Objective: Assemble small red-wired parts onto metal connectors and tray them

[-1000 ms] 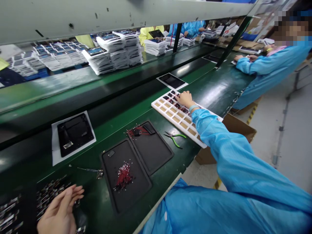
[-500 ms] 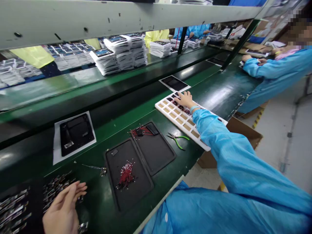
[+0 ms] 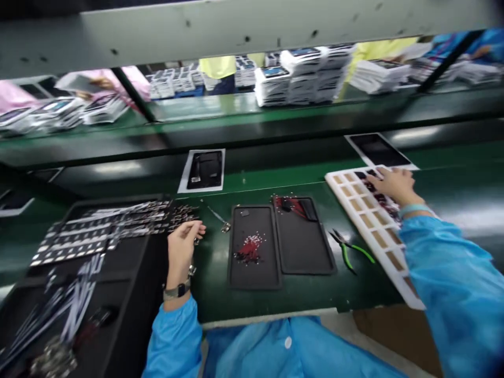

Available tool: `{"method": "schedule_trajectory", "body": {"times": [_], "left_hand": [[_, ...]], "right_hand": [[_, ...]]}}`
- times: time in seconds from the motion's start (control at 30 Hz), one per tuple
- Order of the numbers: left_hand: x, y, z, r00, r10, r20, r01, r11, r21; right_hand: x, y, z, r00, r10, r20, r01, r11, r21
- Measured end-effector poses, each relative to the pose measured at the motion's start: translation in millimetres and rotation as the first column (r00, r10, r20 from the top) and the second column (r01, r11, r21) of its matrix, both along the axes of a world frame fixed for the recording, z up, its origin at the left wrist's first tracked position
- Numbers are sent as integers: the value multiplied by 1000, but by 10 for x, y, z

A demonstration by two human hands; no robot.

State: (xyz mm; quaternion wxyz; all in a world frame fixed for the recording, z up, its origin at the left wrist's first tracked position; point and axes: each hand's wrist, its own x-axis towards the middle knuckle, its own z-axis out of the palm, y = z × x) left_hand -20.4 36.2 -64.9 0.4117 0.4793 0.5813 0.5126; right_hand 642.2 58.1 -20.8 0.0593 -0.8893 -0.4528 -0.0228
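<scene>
My right hand reaches over a white divided tray, its fingers spread and bent down at the far compartments, where small dark parts with reddish wires lie. My left hand, with a watch on the wrist, has its fingers drawn together beside a heap of small metal-and-black parts; whatever is between the fingertips is hidden. Between my hands lie a left black tray holding a bunch of red wires with white ends, and a right black tray with red-wired black parts.
Green-handled pliers lie beside the white tray. At left stands a black bin with strips and cables. Flat panels, a left one and a right one, lie beyond. A beam crosses overhead; co-workers and white stacks are behind.
My view has swung left, bringing the black bin into sight. My right hand stays over the white tray, and my left hand stays beside the small parts with its fingers together.
</scene>
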Motion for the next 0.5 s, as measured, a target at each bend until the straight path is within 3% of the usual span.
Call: {"method": "schedule_trajectory", "body": {"times": [0.07, 0.13, 0.27, 0.4, 0.5], "left_hand": [[0, -75, 73, 999, 10, -50, -9, 1000, 8], [-11, -184, 153, 994, -8, -106, 8, 1000, 2], [-86, -437, 286, 932, -29, -360, 26, 1000, -14], [-208, -759, 299, 818, -45, -573, 54, 999, -1], [-272, -1033, 179, 722, 7, -692, 10, 1000, 21]], "right_hand": [[-160, 109, 121, 997, 76, 22, -78, 993, 93], [-477, 168, 260, 971, 238, -17, -232, 959, 161], [-1405, 151, 423, 746, 606, -278, -581, 795, 173], [-2233, 15, 273, 508, 804, -309, -822, 560, 105], [-2626, -141, 49, 446, 872, -202, -869, 475, 135]]}}
